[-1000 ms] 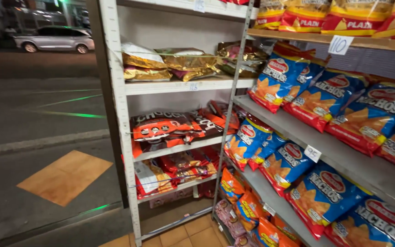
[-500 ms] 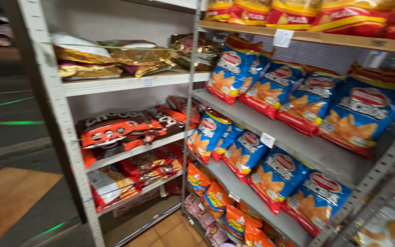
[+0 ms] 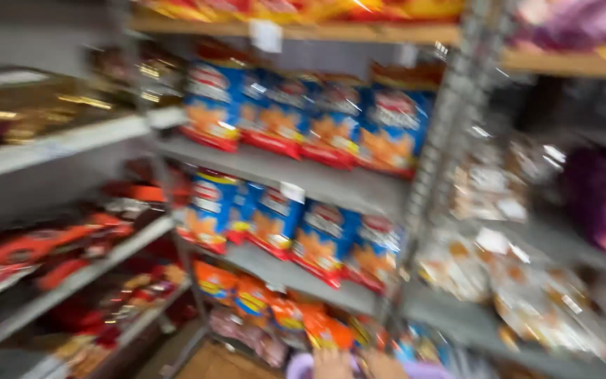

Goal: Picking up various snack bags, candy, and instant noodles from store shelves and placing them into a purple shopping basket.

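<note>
Shelves (image 3: 331, 186) of blue bags (image 3: 317, 238) blur past; my hands (image 3: 355, 365) barely visible low, on something purple (image 3: 303, 366), grip unclear. Risk: blind fumble, dropped load.

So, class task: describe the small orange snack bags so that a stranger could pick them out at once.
Start at the grey metal shelving in the middle. Under its two rows of blue bags sits the lowest row, the small orange snack bags. They alone are orange and smaller.

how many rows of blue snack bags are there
2: an upper row on the grey shelf under the yellow bags, and a lower row one shelf down, above the orange bags. Blur may hide more.
</note>
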